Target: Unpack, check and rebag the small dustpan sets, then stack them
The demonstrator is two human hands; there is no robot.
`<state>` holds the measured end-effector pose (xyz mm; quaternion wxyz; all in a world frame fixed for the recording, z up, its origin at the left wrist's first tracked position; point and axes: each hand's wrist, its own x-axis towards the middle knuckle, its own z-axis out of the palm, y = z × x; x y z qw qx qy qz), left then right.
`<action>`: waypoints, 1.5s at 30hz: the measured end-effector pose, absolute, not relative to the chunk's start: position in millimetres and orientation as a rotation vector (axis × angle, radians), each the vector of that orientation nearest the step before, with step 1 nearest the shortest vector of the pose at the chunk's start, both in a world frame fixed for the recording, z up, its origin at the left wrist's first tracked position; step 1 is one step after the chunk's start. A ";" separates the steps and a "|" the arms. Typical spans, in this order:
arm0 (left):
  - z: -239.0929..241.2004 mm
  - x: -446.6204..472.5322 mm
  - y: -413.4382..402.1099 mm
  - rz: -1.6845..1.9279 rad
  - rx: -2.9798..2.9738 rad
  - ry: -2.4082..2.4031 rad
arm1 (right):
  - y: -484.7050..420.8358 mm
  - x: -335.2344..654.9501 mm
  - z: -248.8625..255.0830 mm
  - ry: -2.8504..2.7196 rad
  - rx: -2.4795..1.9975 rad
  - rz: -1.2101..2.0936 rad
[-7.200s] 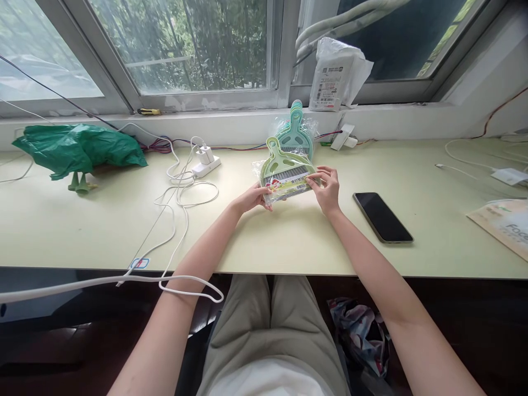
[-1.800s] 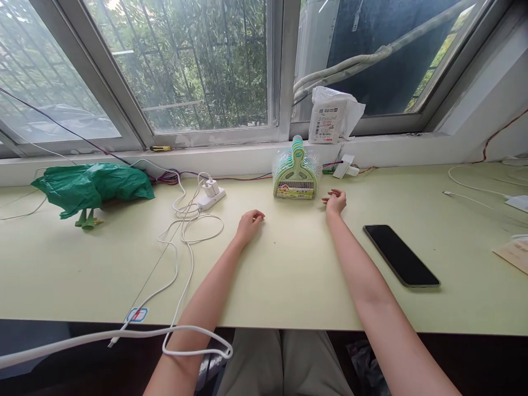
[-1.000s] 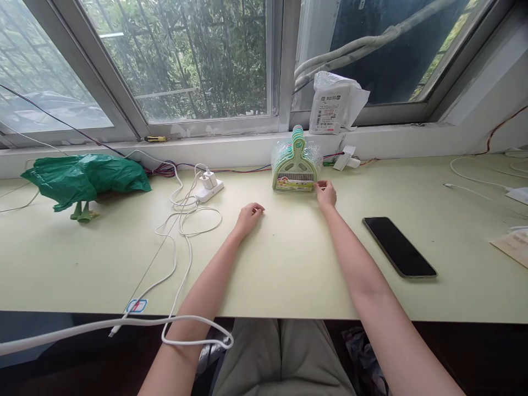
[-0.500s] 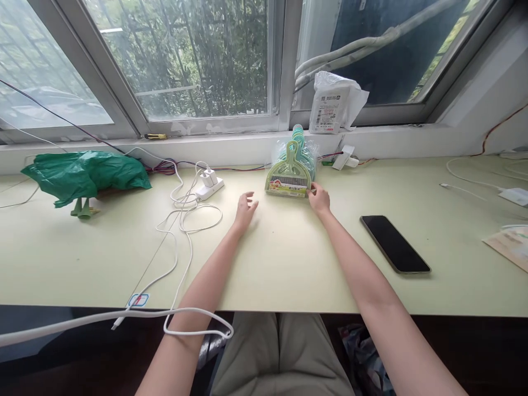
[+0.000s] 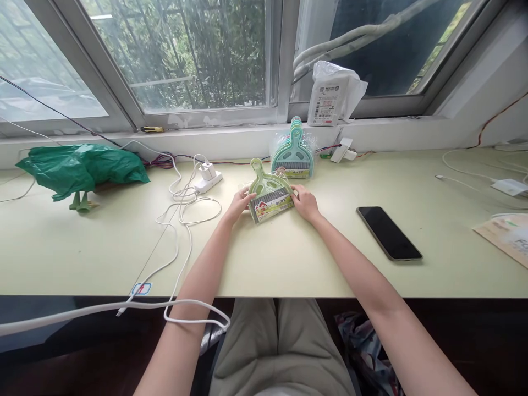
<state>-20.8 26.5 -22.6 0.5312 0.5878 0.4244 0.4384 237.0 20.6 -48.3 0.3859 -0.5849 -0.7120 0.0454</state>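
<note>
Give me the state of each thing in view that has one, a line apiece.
Dustpan, wrapped, tilted, held
Left hand, gripping the dustpan
Right hand, gripping the dustpan
Dustpan stack, upright, wrapped
Phone, face up, screen dark
Power strip, charger plugged in
Green bag, crumpled
Parcel, upright

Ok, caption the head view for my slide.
Left hand and right hand hold a green dustpan in front of a dustpan stack.

Pale-green table (image 5: pixel 289 261) under phone (image 5: pixel 389 233), dustpan stack (image 5: pixel 294 149)
</note>
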 end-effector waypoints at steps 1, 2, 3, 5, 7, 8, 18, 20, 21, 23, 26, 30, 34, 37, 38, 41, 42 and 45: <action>-22.9 -20.2 26.1 1.047 1.384 1.010 | 16.7 233.7 -46.0 -1.799 -1.467 0.022; -23.1 -19.8 26.0 1.055 1.354 1.015 | 12.7 229.8 -43.1 -1.794 -1.433 -0.075; -23.0 -19.6 26.0 1.070 1.320 1.024 | 8.6 225.3 -39.8 -1.804 -1.390 -0.161; -22.6 -19.9 26.4 1.108 1.268 1.019 | 0.6 214.9 -33.5 -1.917 -1.279 -0.244; -22.0 -20.8 27.6 1.166 1.228 0.988 | -6.0 204.6 -29.5 -2.076 -1.176 -0.256; -21.8 -21.4 28.5 1.202 1.207 0.976 | -8.5 200.3 -28.7 -2.144 -1.139 -0.259; -23.7 -24.1 34.7 1.408 0.981 0.924 | 2.8 196.1 -42.7 -1.911 -1.245 0.389; -23.8 -23.6 31.7 1.359 0.977 0.852 | 11.3 198.3 -47.7 -1.647 -1.225 0.785; -23.7 -23.3 29.9 1.323 0.982 0.821 | 15.4 199.6 -50.0 -1.518 -1.189 0.926; -23.1 -22.7 26.7 1.243 1.002 0.779 | 22.0 202.2 -53.4 -1.320 -1.114 1.074; -22.4 -24.0 25.6 1.136 1.056 0.761 | 25.8 203.3 -54.8 -1.135 -1.030 1.148; -24.5 -33.1 31.1 1.061 1.156 0.784 | 22.6 199.3 -52.6 -0.997 -0.859 1.219; -27.6 -43.1 35.3 0.979 1.340 0.898 | 21.4 198.3 -51.3 -0.822 -0.866 1.245; -28.0 -41.8 33.6 0.893 1.414 0.958 | 22.7 201.1 -51.7 -0.742 -0.910 1.226; -27.8 -39.8 32.7 0.900 1.397 0.976 | 23.0 202.0 -52.0 -0.728 -0.923 1.218; -27.1 -34.5 32.0 1.018 1.282 1.018 | 23.1 204.3 -52.1 -0.733 -0.934 1.202; -26.8 -34.6 33.2 1.069 1.244 1.026 | 23.1 205.3 -51.9 -0.746 -0.931 1.199; -25.4 -44.4 41.6 1.307 1.086 1.075 | 24.5 211.5 -50.9 -0.752 -0.928 1.189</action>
